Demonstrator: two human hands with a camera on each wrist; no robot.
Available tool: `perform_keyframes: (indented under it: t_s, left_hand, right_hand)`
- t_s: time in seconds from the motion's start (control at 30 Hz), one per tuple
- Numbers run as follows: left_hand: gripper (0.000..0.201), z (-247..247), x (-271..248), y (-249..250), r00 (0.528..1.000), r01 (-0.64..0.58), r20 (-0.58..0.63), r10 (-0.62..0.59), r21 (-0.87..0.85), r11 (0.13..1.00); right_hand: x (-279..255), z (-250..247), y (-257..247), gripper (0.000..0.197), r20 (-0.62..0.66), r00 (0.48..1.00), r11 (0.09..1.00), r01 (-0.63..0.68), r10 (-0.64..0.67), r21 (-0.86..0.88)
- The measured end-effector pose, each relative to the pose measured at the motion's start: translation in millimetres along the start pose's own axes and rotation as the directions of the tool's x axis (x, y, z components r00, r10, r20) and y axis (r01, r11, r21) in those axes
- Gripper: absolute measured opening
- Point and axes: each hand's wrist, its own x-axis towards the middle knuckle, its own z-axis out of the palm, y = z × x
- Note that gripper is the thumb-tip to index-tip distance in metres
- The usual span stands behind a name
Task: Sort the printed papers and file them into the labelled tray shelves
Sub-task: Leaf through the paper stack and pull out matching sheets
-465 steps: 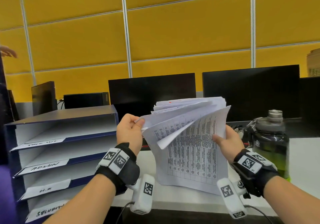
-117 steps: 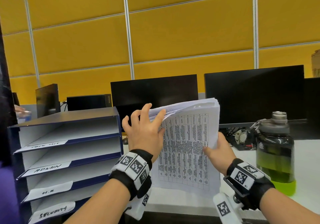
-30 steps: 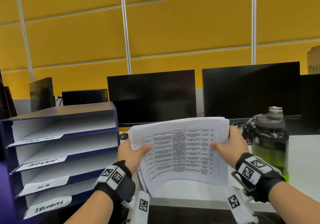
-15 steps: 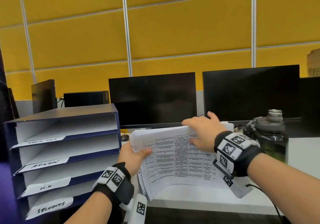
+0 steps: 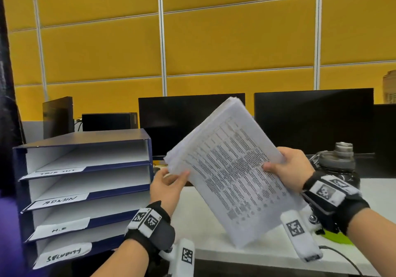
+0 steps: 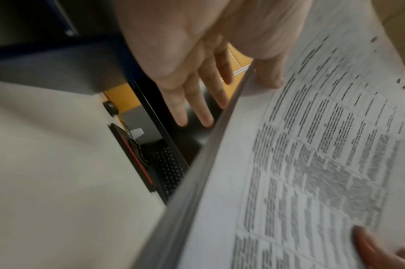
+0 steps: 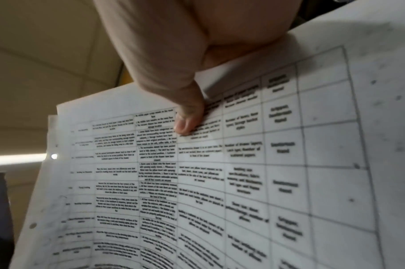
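Note:
A thick stack of printed papers (image 5: 231, 169) with a table on the top page is held tilted above the desk, its top corner pointing up and to the right. My right hand (image 5: 287, 169) grips its right edge, thumb (image 7: 187, 118) pressed on the front page and fingers behind. My left hand (image 5: 167, 184) is at the lower left edge, where the thumb touches the front page and the fingers (image 6: 194, 109) are straight beside the stack (image 6: 312, 163). The blue and white tray shelves (image 5: 85, 143) stand at the left, with labels reading ADMIN (image 5: 59, 200), H.R (image 5: 59, 229) and SECURITY (image 5: 64, 254).
A dark water bottle (image 5: 340, 163) stands on the white desk (image 5: 203, 216) behind my right wrist. Two black monitors (image 5: 190, 126) (image 5: 312, 122) stand behind the papers, in front of a yellow panel wall. A keyboard (image 6: 169, 171) lies under the near monitor.
The stack has swung from lying landscape to tilted up diagonally. My right hand left the top of the page and took hold of the right edge. My left hand's grip has loosened.

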Motion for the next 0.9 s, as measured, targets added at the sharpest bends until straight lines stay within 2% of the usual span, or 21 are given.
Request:
perform_keyframes:
  t_s: [0.07, 0.1, 0.17, 0.27, 0.37, 0.43, 0.5, 0.6, 0.77, 0.9]
  left_hand:
    - [0.026, 14, -7, 10, 0.994, 0.027, 0.106, -0.018, -0.084, 0.996]
    - [0.03, 21, -9, 16, 0.992, -0.013, 0.126, 0.024, -0.087, 0.996]
    - [0.035, 33, -10, 30, 0.988, -0.126, 0.082, 0.133, -0.084, 0.988]
    - [0.015, 44, -11, 50, 0.963, -0.268, -0.035, 0.266, -0.073, 0.961]
    - [0.01, 57, -21, 56, 0.951, -0.309, -0.014, 0.309, -0.004, 0.951]
    - [0.021, 62, -25, 43, 0.968, -0.244, -0.04, 0.246, 0.047, 0.969]
    - [0.025, 61, -26, 21, 0.991, -0.122, -0.033, 0.126, 0.11, 0.986]
    - [0.028, 55, -28, -10, 0.997, -0.004, 0.071, -0.016, 0.271, 0.963]
    - [0.031, 53, -30, -23, 0.982, -0.017, 0.182, -0.057, 0.379, 0.925]
    - [0.029, 53, -31, -29, 0.97, -0.018, 0.226, -0.084, 0.416, 0.909]
  right_hand:
    - [-10, 4, 1, 0.017, -0.01, 1.0, 0.99, 0.005, -0.003, 0.139]
    - [-14, 8, 1, 0.017, -0.024, 1.0, 0.98, 0.017, -0.012, 0.197]
    - [-20, 17, 2, 0.018, -0.093, 0.995, 0.956, 0.047, -0.021, 0.289]
    - [-23, 32, 3, 0.018, -0.241, 0.971, 0.927, 0.086, 0.005, 0.366]
    - [-26, 52, 7, 0.019, -0.295, 0.955, 0.919, 0.117, -0.001, 0.376]
    - [-31, 66, 16, 0.022, -0.244, 0.97, 0.938, 0.096, -0.013, 0.332]
    - [-37, 79, 28, 0.029, -0.117, 0.993, 0.967, 0.023, 0.008, 0.255]
    - [-42, 86, 43, 0.044, -0.03, 0.999, 0.985, -0.028, 0.034, 0.17]
    - [-39, 84, 49, 0.043, -0.075, 0.995, 0.984, -0.055, 0.069, 0.168]
    - [-41, 86, 54, 0.035, -0.02, 0.993, 0.979, -0.115, 0.12, 0.166]
